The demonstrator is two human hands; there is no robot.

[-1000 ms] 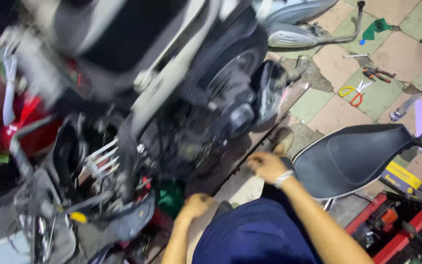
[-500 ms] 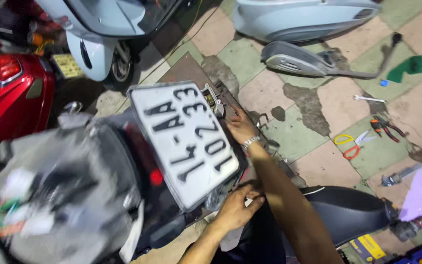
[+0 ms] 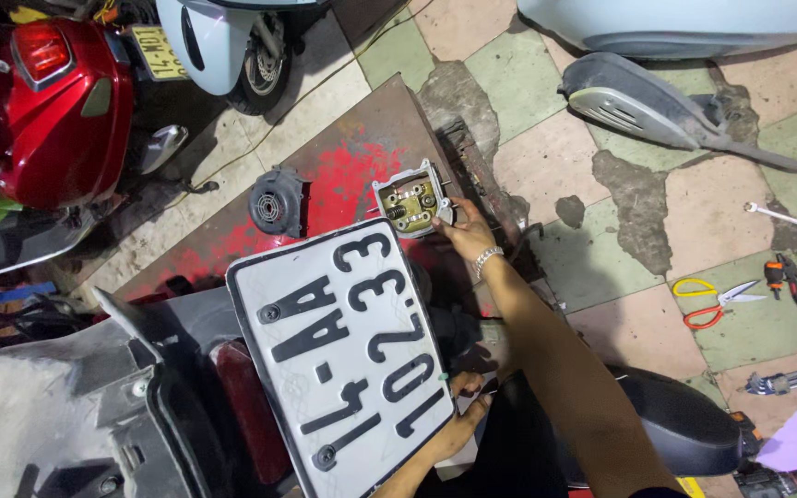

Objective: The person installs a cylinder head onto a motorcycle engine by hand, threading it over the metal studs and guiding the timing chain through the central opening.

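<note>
Since half a second ago my view has pulled back a little and steadied, so the white number plate (image 3: 348,364) now sits lower and nearer the middle, and my right hand (image 3: 466,232) has reached farther out to the small metal engine cover (image 3: 410,198) lying on the red-stained metal ramp (image 3: 343,166). That cover is a squarish grey casting with rounded corners, open side up, showing brassy inner parts and a coiled spring inside. It lies just beyond the top edge of the plate, near a round black fan housing (image 3: 271,201) on the same ramp. My right thumb and fingertips pinch its right edge, the other fingers curled close together; a pale bracelet (image 3: 485,261) rings the wrist. My left hand (image 3: 458,415) is down at the plate's lower right edge, fingers bent against it, though the plate hides most of them and I cannot tell how tightly they close. The plate is bolted to the grey rear of a scooter (image 3: 94,406) with a dark red tail lamp (image 3: 242,406) beside it. Off to the right on the tiled floor (image 3: 620,267) lie yellow and orange scissors (image 3: 712,302), pliers (image 3: 795,281), a small spanner (image 3: 779,216) and a grey body panel (image 3: 638,101). A black seat (image 3: 684,424) rests beside my forearm, and a red scooter (image 3: 48,101) stands at upper left.
</note>
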